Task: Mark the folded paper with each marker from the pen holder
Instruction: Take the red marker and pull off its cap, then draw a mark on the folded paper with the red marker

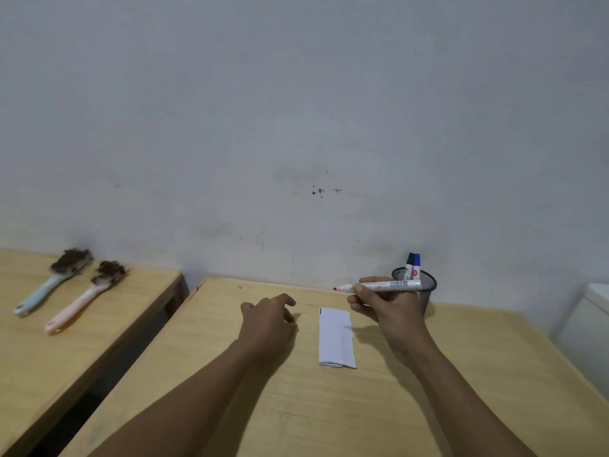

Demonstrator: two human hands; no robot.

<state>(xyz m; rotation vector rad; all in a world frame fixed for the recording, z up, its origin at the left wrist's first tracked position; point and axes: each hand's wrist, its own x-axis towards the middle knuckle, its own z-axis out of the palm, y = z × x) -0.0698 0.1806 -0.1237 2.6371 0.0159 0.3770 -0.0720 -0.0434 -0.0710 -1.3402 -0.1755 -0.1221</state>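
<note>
A white folded paper [336, 338] lies on the wooden table [329, 407], with a short dark mark at its far left corner. My right hand [389, 308] holds an uncapped white marker with a red tip [382, 286] level above the paper's far right corner, tip pointing left. My left hand [268, 319] hovers left of the paper, fingers curled; something small and reddish shows at its fingertips, too small to identify. A black mesh pen holder [425, 291] stands behind my right hand with two capped markers [413, 265], blue and dark.
A second wooden table [66, 341] stands to the left across a narrow gap, with two dirty brushes [66, 282] on it. A grey wall runs behind both tables. A white object [590, 321] sits at the right edge.
</note>
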